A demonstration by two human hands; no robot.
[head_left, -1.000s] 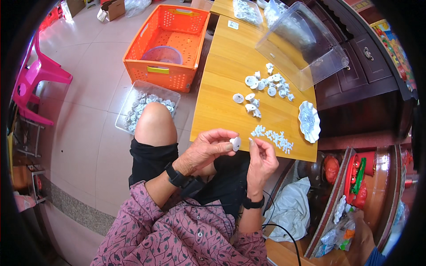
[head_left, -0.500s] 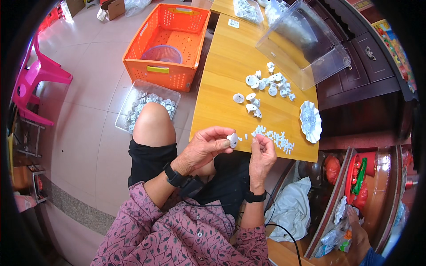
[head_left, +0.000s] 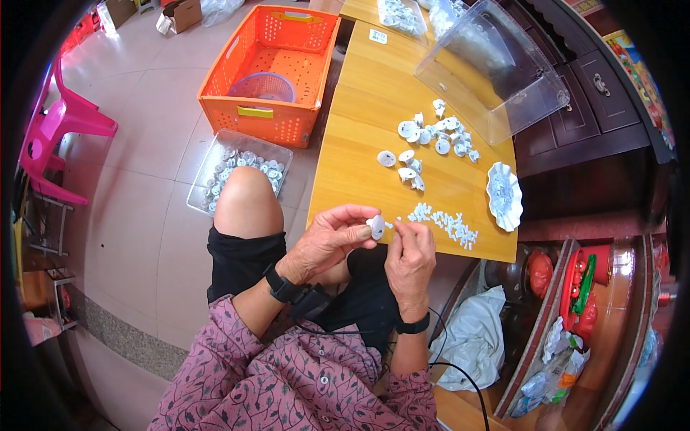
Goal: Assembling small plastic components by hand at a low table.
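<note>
My left hand (head_left: 332,231) pinches a round white plastic piece (head_left: 376,227) between thumb and fingers, just off the table's near edge. To its right, my right hand (head_left: 411,258) is closed, thumb and forefinger together beside a tiny white plastic peg (head_left: 399,219). Whether the fingertips grip it is too small to tell. Another tiny peg lies close to the round piece. A spread of small white pegs (head_left: 455,228) covers the table's near right part. Farther back sit several white round plastic pieces with stems (head_left: 442,136), with a smaller group (head_left: 407,169) nearer me.
On the wooden table (head_left: 352,129) lies a clear plastic bin (head_left: 528,108); a scalloped white dish (head_left: 512,215) of small pieces sits at the right edge. Left on the floor are an orange crate (head_left: 215,108) and a clear tub (head_left: 198,176) of white pieces beside my knee.
My right hand has moved left from the pegs toward the round piece, its fingers drawn together. My left hand stays put. Another person's limb at lower right has left the view.
</note>
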